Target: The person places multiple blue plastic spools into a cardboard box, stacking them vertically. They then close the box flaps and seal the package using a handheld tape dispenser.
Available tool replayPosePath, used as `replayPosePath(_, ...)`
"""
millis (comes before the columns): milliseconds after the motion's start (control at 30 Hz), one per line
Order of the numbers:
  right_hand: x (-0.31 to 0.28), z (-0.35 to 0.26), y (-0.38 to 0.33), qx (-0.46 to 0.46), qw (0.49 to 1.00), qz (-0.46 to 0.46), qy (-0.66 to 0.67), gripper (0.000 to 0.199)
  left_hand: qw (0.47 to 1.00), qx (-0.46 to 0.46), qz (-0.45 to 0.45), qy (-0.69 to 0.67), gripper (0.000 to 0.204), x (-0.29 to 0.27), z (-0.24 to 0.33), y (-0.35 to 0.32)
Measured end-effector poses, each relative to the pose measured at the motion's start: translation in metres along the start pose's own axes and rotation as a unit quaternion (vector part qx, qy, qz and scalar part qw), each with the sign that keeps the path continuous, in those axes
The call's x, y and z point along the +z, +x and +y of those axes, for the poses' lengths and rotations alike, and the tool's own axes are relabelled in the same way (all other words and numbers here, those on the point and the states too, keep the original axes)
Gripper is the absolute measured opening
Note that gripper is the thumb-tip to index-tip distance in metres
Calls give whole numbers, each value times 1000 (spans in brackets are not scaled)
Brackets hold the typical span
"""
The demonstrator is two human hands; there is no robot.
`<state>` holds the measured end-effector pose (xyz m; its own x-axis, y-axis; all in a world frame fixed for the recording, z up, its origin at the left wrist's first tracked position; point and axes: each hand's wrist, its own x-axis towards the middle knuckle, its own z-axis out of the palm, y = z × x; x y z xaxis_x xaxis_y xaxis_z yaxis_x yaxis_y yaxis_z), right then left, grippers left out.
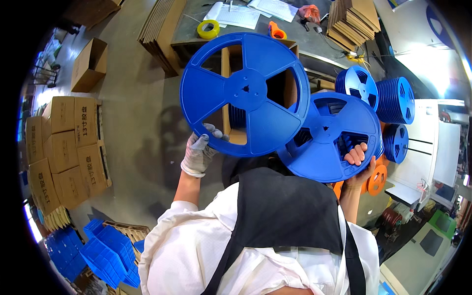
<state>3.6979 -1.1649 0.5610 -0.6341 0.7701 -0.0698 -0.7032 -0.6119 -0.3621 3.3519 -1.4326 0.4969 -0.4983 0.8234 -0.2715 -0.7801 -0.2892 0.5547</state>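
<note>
My left hand (198,151), in a whitish glove, grips the lower left rim of a large blue plastic reel (255,96) held up in front of me. Through its windows shows an open cardboard box (225,118) with blue reels inside. My right hand (360,158) is bare, its fingers hooked through a window of a second blue reel (314,140) and closed on its rim. More blue reel edges show behind this one; how many the hand holds is hidden. The left reel partly overlaps the right one.
Stacks of blue reels (393,101) and some orange reels (377,180) stand at the right. On the workbench (314,42) lie yellow tape (208,29), an orange tape dispenser (277,31), papers and flat cardboard (351,24). Stacked cartons (64,147) and blue crates (105,255) are at left.
</note>
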Motion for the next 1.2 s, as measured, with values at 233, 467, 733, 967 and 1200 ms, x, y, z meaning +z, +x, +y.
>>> replayPosePath(233,-4,-2,14,7,999,-15,38,34,978,161,-10,134,14,22,-1,22)
replayPosePath(467,16,1,27,8,991,-52,123,32,810,204,-120,536,44,47,-58,29)
replayPosePath(733,38,15,39,73,994,-51,66,35,606,356,-359,614,28,59,-87,56)
replayPosePath(967,42,18,37,43,998,46,-2,43,721,241,-364,538,20,43,-93,51)
replayPosePath(1200,32,18,34,61,994,78,-47,30,996,-45,-54,-52,18,46,-14,45)
